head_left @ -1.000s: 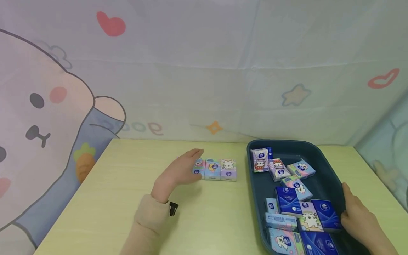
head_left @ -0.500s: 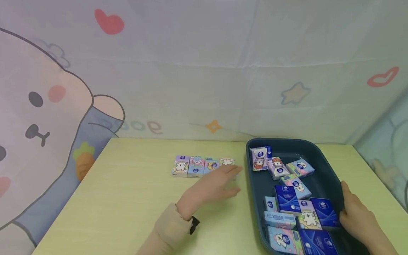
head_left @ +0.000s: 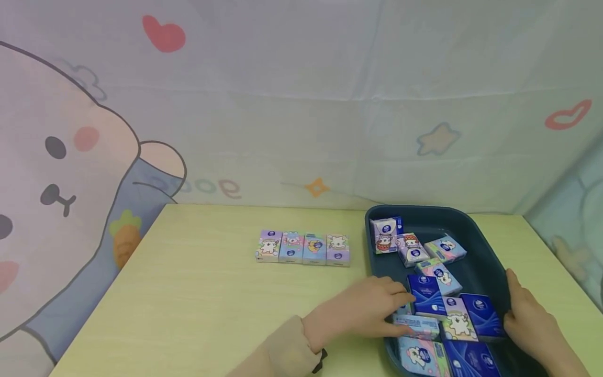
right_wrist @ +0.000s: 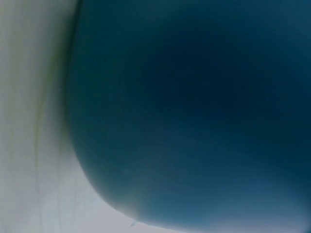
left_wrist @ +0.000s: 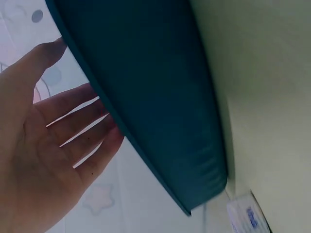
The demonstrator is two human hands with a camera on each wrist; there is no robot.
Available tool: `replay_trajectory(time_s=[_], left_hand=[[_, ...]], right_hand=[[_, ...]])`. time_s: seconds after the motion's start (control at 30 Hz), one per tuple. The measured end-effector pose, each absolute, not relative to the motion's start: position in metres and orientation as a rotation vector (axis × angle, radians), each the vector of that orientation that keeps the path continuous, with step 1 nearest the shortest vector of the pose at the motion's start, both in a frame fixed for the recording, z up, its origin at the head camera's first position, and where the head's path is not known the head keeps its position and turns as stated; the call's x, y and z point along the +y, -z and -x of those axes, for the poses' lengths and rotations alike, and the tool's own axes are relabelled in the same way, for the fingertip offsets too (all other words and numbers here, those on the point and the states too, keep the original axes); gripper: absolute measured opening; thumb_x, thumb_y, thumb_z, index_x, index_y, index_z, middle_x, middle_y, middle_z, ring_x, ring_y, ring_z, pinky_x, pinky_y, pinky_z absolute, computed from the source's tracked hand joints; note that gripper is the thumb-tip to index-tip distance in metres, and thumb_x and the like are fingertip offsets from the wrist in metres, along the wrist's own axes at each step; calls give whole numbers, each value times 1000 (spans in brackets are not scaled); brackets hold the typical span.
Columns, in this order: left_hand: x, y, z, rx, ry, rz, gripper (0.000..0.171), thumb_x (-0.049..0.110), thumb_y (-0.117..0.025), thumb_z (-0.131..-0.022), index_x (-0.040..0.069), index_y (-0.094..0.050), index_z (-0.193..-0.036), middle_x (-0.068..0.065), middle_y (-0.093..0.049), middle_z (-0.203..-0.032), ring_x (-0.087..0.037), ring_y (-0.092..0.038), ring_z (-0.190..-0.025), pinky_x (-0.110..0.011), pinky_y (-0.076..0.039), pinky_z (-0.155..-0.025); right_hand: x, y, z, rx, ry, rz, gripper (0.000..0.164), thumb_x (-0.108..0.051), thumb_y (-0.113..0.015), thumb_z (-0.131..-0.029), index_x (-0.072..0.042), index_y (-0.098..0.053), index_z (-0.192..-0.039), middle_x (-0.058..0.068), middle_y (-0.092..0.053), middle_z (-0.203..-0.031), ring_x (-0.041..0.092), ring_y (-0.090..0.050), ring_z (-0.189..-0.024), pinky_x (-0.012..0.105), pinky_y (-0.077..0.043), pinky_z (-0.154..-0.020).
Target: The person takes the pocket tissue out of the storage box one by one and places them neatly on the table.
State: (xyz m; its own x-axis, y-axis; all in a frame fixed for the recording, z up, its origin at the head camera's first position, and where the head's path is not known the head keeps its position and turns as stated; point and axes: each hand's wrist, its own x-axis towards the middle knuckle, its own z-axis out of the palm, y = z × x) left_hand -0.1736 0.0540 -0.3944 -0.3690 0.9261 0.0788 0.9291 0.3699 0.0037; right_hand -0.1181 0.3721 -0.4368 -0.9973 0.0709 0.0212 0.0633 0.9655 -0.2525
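With four packs (head_left: 303, 248) lined up on the table (head_left: 188, 293), my left hand (head_left: 363, 313) reaches loose-fingered into the tray (head_left: 476, 222) for another pack (head_left: 414, 325), needing a pinch, while my right hand (head_left: 529, 322) grips the rim.

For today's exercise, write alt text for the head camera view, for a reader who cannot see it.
A person's left hand reaches over the near left rim of a dark blue tray of small tissue packs, fingers at a pale blue pack, while the right hand rests on the tray's right rim. Four pastel packs stand in a row on the pale yellow-green table.
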Motion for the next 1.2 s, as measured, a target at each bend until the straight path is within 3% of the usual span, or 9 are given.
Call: replay_trajectory(time_s=[0.17,0.53,1.2], left_hand=[[70,398,165,-2579,-73,1759,46,55,-54,-91,24,-61,-125,12,-63,-114,0,-59,-97,-13,-47,-80],[85,400,158,-2705,-168,1618,40,47,-66,-86,24,-61,-118,13,-62,-104,2,-59,-84,-13,-49,-70],[89,398,152,-2778,-152,1549,35,41,-67,-88,26,-61,-119,12,-64,-108,0,-60,-84,-13,-49,-63]], right_hand=[[372,437,118,-3087,-393,102,82,5,-47,-79,19,2,-144,50,-37,-119,63,-43,-108,65,-46,-70],[373,439,119,-3066,-395,96,83,6,-47,-78,19,1,-144,50,-37,-119,63,-42,-108,65,-46,-70],[374,440,119,-3069,-395,94,82,6,-47,-78,20,0,-144,50,-39,-116,63,-44,-105,65,-47,-68]])
